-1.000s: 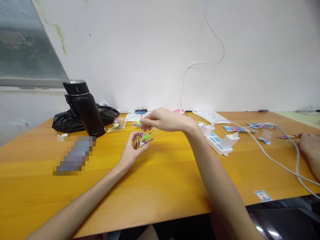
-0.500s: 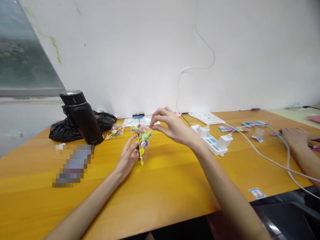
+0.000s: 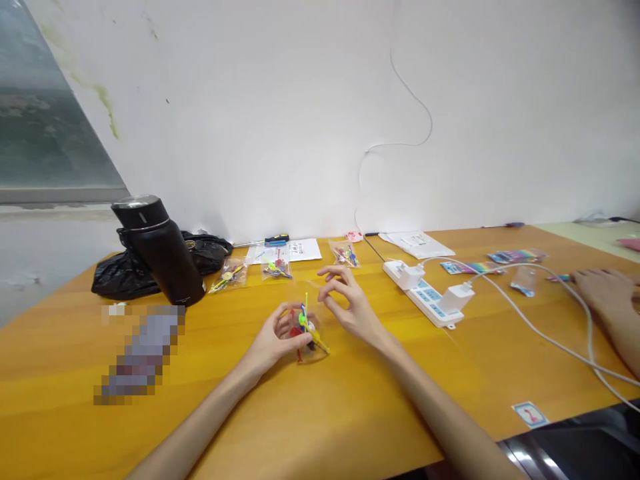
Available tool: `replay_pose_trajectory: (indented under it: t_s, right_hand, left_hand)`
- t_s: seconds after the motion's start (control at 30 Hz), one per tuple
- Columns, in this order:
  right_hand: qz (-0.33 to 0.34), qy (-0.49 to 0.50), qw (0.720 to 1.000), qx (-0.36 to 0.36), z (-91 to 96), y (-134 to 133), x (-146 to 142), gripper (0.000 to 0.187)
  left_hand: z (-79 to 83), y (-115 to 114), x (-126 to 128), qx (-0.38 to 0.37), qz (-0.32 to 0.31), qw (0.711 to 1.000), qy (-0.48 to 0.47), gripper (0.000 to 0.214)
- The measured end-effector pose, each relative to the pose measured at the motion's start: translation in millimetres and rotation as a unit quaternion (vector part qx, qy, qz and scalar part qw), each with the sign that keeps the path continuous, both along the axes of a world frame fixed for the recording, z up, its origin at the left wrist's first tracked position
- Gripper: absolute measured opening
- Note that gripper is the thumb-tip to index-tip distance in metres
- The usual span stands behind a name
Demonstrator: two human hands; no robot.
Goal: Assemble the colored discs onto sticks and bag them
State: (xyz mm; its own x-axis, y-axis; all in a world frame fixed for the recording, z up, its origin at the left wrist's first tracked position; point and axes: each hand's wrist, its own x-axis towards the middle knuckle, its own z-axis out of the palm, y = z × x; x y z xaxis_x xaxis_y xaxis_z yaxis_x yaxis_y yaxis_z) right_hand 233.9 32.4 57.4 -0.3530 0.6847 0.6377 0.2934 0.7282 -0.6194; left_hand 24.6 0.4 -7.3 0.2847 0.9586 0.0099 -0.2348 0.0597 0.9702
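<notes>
Left fingers around packet — right hand beside

Flask left, power strip right, small bag between

A makeshift packing workroom: a bare orange tabletop against a stained white wall, strewn with small clear bags of coloured plastic bits. A power strip, screwdriver, flask and a second worker's hand share the surface.
</notes>
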Motion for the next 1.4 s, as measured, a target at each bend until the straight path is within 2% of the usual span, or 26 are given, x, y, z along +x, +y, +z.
replay_pose_trajectory:
  t_s: [0.1,0.17,0.23,0.3,0.43,0.53,0.63,0.77,0.9,0.97,1.03,1.1,1.17,1.4]
  right_hand:
    - [-0.02,0.048,0.998,-0.035,-7.8,2,-7,0.015]
    - [-0.029,0.092,0.992,-0.083,-13.4,4,-10,0.022]
    - [-0.009,0.121,0.98,-0.158,-19.1,6,-11,0.035]
    - [0.029,0.109,0.968,-0.224,-24.6,5,-13,0.041]
    - [0.071,0.052,0.96,-0.266,-32.7,2,-19,0.027]
    - [0.083,0.081,0.95,-0.289,-35.7,2,-22,0.021]
    - [0.065,0.126,0.942,-0.303,-36.0,7,-22,0.026]
    - [0.046,0.164,0.932,-0.321,-33.7,10,-19,0.031]
    - [0.057,0.163,0.934,-0.313,-31.5,8,-18,0.032]
    - [0.059,0.155,0.936,-0.311,-31.2,8,-18,0.034]
    - [0.056,0.156,0.936,-0.311,-31.4,8,-19,0.034]
    - [0.059,0.149,0.938,-0.307,-31.4,8,-19,0.034]
    - [0.069,0.125,0.945,-0.294,-30.7,7,-20,0.035]
    - [0.062,0.066,0.959,-0.268,-30.4,7,-16,0.035]
  left_hand:
    - [-1.4,-1,1,0.002,0.002,1.0,-0.003,0.053]
    - [-1.2,-2,0,-0.003,0.012,1.0,-0.016,0.052]
    - [-1.8,-1,-2,-0.014,0.029,0.999,-0.026,0.055]
    - [-3.4,0,-3,-0.012,0.047,0.999,-0.025,0.059]
    - [-7.1,2,-2,0.009,0.064,0.998,0.006,0.069]
    - [-7.4,2,-2,0.009,0.073,0.997,0.029,0.067]
    - [-5.8,3,-6,0.018,0.061,0.997,0.048,0.065]
    - [-5.4,0,-11,0.028,-0.006,0.999,0.042,0.066]
    - [-4.9,-7,-9,0.002,-0.048,0.998,0.045,0.07]
    - [-1.5,-9,-7,0.012,-0.057,0.998,0.035,0.071]
    - [4.4,-9,-6,0.044,-0.023,0.998,0.034,0.061]
    - [11.3,-7,-9,0.079,0.038,0.995,0.048,0.042]
    - [17.1,-5,-12,0.101,0.084,0.99,0.05,0.034]
    - [17.4,4,-22,0.079,0.147,0.984,0.071,0.034]
